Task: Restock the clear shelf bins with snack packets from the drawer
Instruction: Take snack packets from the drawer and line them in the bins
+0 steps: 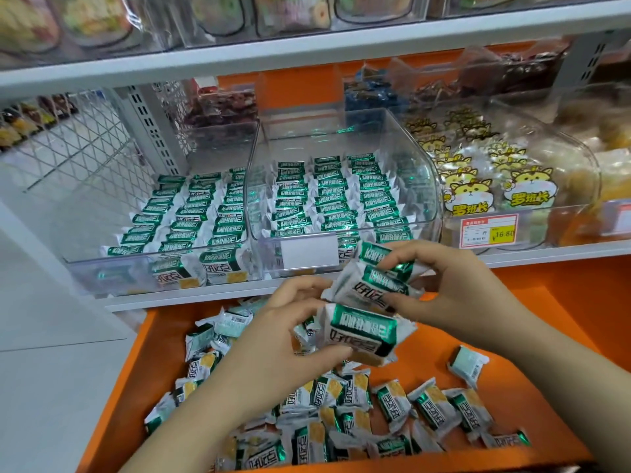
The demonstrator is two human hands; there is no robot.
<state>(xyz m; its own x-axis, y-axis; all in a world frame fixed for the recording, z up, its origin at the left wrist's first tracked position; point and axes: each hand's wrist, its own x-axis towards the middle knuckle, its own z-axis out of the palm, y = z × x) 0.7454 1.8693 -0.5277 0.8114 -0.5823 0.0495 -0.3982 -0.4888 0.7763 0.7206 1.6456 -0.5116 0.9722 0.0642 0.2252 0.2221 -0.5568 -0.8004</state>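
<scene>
Left grip (283, 322) and right grip (440, 285) both clasped a stack of snack packets (362, 327) over the orange drawer (146, 370) — squared up, likely, to slot neatly into the clear bin (423, 199) just beyond.

The snack packets (363, 331) are showing white wrappers with shiny green bands and black lettering. The drawer (426, 363) is glowing orange. In the right-hand bin (592, 179), bags (527, 187) are displaying yellow cartoon cats; its price label (488, 231) is showing red and yellow.

Hamster-printed bags (471, 196) sit just above a red-and-yellow price tag (489, 231); a wire mesh panel (78, 145) stands far left of it.
</scene>
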